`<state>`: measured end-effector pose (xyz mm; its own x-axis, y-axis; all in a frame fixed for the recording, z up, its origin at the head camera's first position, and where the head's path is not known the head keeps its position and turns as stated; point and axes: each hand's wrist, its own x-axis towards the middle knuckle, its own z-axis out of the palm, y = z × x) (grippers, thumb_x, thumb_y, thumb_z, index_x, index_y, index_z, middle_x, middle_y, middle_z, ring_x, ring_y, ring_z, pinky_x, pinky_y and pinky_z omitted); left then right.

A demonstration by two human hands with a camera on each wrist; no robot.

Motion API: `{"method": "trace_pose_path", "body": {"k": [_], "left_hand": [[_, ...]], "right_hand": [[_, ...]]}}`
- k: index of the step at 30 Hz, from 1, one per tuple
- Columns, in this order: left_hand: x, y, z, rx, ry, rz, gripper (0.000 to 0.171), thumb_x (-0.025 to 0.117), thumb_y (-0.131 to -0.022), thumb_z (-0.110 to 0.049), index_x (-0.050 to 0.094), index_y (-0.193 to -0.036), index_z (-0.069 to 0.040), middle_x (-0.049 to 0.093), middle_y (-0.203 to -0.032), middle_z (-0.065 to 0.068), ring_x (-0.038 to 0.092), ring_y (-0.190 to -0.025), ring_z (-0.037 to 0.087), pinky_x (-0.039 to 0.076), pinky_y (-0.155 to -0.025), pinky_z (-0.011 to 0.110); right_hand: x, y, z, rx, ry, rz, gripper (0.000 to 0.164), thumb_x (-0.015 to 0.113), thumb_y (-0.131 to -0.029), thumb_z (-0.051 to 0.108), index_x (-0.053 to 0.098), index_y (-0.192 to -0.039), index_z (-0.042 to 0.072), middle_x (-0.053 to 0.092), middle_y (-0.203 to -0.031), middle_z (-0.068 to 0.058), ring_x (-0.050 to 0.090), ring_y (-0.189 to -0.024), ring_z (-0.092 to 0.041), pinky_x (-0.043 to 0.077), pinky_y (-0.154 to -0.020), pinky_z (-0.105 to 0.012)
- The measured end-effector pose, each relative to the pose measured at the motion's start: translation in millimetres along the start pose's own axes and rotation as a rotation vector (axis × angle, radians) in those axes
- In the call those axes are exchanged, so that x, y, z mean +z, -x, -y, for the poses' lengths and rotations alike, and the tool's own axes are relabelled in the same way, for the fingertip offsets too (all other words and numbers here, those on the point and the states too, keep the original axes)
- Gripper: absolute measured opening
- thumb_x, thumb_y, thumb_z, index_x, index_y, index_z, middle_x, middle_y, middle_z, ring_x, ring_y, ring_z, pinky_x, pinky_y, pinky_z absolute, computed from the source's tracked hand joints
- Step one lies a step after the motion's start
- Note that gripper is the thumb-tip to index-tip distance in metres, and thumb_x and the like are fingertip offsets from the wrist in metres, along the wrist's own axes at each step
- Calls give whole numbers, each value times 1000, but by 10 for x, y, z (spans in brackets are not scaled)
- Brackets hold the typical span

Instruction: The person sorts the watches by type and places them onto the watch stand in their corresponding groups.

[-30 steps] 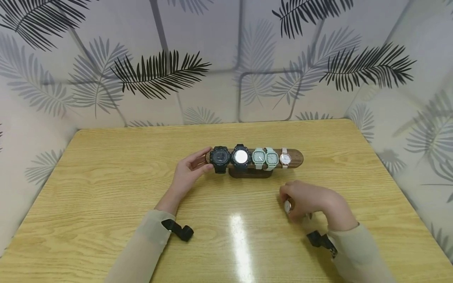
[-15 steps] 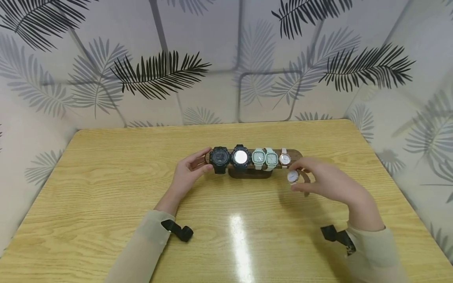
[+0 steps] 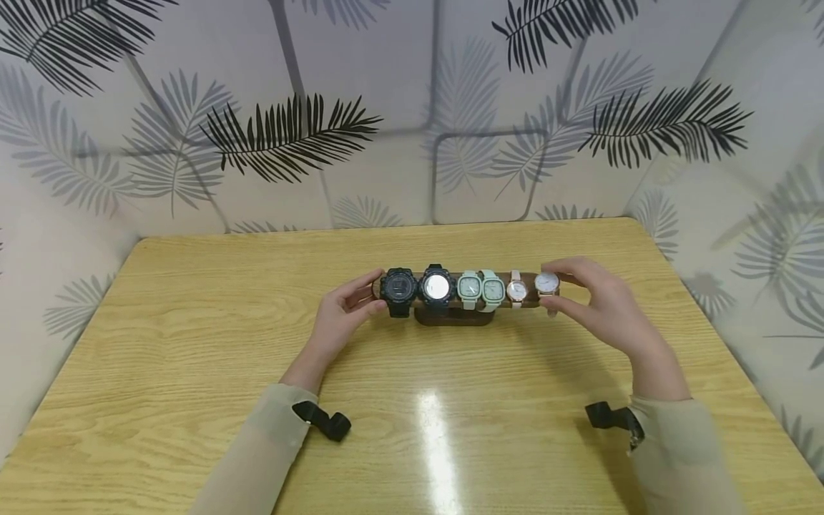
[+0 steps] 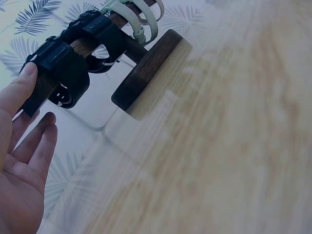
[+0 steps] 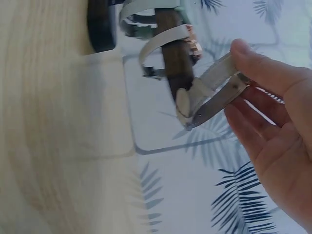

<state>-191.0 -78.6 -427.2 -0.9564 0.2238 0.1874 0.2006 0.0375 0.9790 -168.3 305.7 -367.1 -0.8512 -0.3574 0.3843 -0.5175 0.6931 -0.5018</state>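
Observation:
A dark wooden watch stand (image 3: 453,317) holds a row of wristwatches on its raised bar. My left hand (image 3: 337,307) grips the bar's left end between thumb and fingers, beside a chunky black watch (image 3: 398,287). At the opposite end, my right hand (image 3: 605,306) pinches a white-faced wristwatch (image 3: 547,283) by its case. In the right wrist view, its pale strap (image 5: 212,109) forms a loop right at the bar's tip, overlapping it. A rose-gold watch with a light strap (image 3: 517,290) sits just left of it.
A second black watch (image 3: 437,286) with a glaring face and two mint-green square watches (image 3: 469,285) fill the middle of the bar. The stand's base (image 4: 151,66) rests on the wooden table (image 3: 212,322). A leaf-patterned wall covering (image 3: 386,164) rises behind the table.
My right hand has lifted the white-faced watch off the table area and carried it up and away from me to the bar's right end. The left hand has stayed at the left end.

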Motion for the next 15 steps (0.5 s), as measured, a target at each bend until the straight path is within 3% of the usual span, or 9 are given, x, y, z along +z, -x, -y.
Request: {"method": "trace_pose_path", "body": {"k": [6,15], "left_hand": [[2,8,-11,-2,-2,0,49,70,-87,-5,55,-134,-3,52,-137,12,54,-120,27,46,-99,33],[3,9,-8,0,0,-2,50,69,-87,-4,54,-135,-2,52,-137,13,54,-119,28,47,-97,29]], "right_hand": [[112,6,-167,67,-161,10,48,77,-79,5,61,-124,6,59,-124,-6,55,-115,-20,44,-96,-17],[206,15,-296,117,-275,49,50,74,-81,2,59,-128,8,54,-134,-7,54,-119,-31,48,-94,-34]]}}
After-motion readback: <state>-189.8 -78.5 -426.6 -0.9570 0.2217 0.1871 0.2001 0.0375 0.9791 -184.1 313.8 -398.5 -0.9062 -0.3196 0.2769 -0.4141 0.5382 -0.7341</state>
